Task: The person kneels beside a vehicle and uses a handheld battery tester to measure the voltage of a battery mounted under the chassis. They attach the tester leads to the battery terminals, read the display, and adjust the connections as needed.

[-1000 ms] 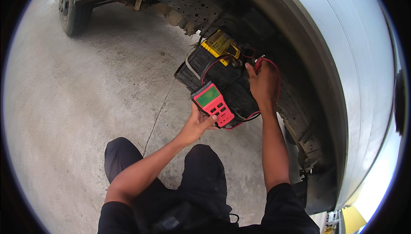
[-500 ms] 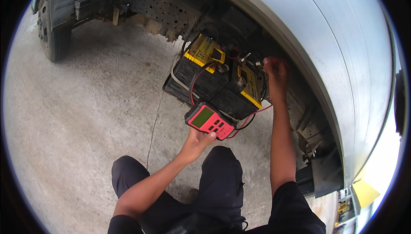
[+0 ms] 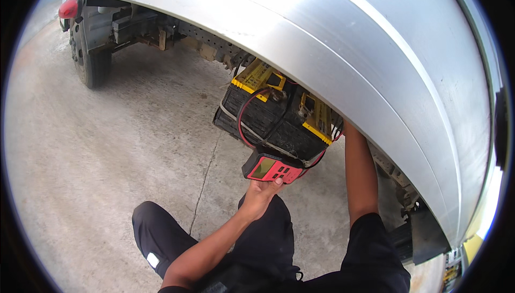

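Observation:
My left hand (image 3: 263, 194) grips a red and black handheld battery tester (image 3: 274, 169) from below, thumb on its front. Its small display (image 3: 263, 168) faces up toward me. Just beyond it sit two black batteries with yellow tops, a left one (image 3: 252, 113) and a right one (image 3: 300, 132), side by side under the vehicle. Red and black leads (image 3: 322, 156) run from the tester's right end up along the right battery. My right forearm (image 3: 360, 172) reaches up beside that battery, and the hand itself is hidden under the vehicle's side panel. A thicker cable (image 3: 241, 116) loops over the left battery's front.
The silver body panel (image 3: 322, 41) curves low over the batteries and hides their far parts. A wheel (image 3: 91, 60) and a red lamp (image 3: 68, 9) show at the far left. Concrete floor (image 3: 134, 143) spreads beneath, with my bent knees (image 3: 161, 234) close by.
My view has shifted, so the silver panel now covers the far battery terminals. My right hand has gone out of sight behind it. The tester, still in my left hand, is tilted more.

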### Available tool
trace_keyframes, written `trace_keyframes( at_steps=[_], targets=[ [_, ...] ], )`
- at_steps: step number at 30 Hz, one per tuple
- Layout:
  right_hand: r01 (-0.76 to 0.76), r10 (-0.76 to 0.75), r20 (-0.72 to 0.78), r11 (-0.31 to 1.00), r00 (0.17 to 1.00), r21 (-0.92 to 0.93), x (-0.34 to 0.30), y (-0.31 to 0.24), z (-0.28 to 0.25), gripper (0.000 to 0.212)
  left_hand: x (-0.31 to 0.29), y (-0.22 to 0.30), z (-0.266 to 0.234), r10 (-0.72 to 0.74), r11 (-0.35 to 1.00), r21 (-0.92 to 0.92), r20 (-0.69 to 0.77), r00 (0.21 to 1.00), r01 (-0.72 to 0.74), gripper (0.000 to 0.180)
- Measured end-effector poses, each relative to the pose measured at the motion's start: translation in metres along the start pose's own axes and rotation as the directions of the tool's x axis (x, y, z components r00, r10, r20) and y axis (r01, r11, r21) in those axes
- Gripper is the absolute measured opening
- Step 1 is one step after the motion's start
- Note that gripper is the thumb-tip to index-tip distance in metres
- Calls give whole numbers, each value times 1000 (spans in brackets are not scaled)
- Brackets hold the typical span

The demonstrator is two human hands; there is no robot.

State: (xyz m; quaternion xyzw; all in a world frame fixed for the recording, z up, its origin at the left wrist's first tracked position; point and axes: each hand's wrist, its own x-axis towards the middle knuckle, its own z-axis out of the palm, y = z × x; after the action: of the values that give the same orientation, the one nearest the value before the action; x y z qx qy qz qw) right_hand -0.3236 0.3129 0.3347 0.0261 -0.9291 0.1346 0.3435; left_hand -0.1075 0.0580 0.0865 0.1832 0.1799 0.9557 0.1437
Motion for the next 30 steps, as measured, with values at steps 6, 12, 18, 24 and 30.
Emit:
trace_keyframes(
  at_steps=[6,12,18,24,30],
  targets=[
    [-20,22,39,999,999,-47,-3,11,10,48,-15,-9,-3,-49,996,-71,-4,999,48,39],
    [-27,31,57,997,998,-68,-3,17,17,45,-9,-22,-9,-43,997,-66,34,998,46,36],
    [-44,48,55,996,997,-79,-3,25,18,42,-3,-35,-17,-55,998,-31,25,998,56,29],
    [-62,67,59,995,996,-73,-4,29,18,40,3,-29,-19,-1,1000,9,36,999,1,38],
    [-78,81,52,996,995,-49,-11,31,10,37,8,-28,-33,-30,998,64,18,999,29,40]
  ],
)
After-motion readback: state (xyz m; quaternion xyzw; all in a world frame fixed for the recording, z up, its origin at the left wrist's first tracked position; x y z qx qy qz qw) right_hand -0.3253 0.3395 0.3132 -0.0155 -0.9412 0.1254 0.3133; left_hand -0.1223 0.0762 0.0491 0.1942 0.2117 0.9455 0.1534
